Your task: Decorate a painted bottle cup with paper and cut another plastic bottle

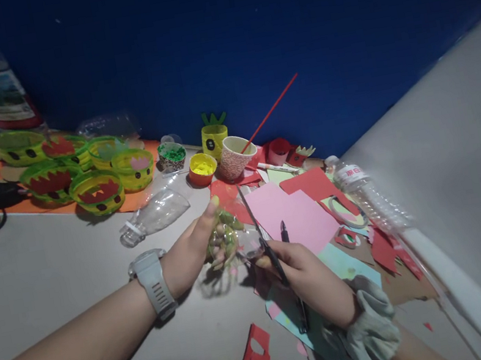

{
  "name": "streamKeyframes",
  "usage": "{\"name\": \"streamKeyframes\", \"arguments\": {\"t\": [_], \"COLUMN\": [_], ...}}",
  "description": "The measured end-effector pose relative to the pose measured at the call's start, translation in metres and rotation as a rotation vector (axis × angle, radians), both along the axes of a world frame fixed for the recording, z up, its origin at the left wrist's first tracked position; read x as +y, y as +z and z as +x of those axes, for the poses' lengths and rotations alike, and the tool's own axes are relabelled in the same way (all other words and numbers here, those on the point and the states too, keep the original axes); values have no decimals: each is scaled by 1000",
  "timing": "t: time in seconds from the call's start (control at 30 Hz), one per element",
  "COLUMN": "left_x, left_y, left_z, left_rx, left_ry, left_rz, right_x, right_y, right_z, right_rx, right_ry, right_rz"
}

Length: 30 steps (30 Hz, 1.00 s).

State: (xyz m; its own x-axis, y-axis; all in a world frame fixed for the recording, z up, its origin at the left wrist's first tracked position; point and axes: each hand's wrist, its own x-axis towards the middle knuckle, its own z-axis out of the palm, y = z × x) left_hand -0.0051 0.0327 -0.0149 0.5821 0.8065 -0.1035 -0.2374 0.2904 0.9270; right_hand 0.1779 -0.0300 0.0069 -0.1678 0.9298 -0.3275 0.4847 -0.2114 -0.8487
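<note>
My left hand (194, 247), with a white watch on the wrist, grips a clear plastic bottle piece (225, 238) that shows green and yellow through it. My right hand (301, 272) is closed on a pair of black scissors (266, 243). Their blades point up toward the plastic piece and touch its right edge. A grey scrunchie sits on my right wrist. Both hands hover just above the pale table (51, 269), in front of a pile of coloured paper.
Pink paper (295, 213), red sheets and scraps lie right of my hands, with a red offcut (254, 357) in front. A clear bottle (153, 215) lies behind. Several yellow-green bowls (96, 192), paint cups (202, 168), a speckled cup (236, 156) and a water bottle (366, 192) stand nearby.
</note>
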Motion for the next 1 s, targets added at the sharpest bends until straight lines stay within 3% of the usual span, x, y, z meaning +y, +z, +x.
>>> {"name": "streamKeyframes", "arguments": {"t": [0.1,0.2,0.3,0.43,0.6,0.83,1.0], "left_x": [2,4,3,0,-3,1,1], "left_y": [-6,-8,-3,6,9,8,11], "left_z": [1,2,1,0,0,1,2], "left_rx": [-74,-162,-238,-257,-262,-236,-205], "left_ry": [8,56,41,-92,-88,-1,50], "left_rz": [-98,-204,-139,-39,-56,-54,-78], "right_x": [0,0,-1,0,1,-2,-5], "right_y": [2,4,2,-8,-11,2,0], "right_z": [1,3,5,8,8,0,-2], "right_rx": [-11,162,387,636,767,622,668], "right_ry": [-18,37,152,290,277,-6,16], "right_rz": [4,-79,-213,-411,-598,-407,-365]}}
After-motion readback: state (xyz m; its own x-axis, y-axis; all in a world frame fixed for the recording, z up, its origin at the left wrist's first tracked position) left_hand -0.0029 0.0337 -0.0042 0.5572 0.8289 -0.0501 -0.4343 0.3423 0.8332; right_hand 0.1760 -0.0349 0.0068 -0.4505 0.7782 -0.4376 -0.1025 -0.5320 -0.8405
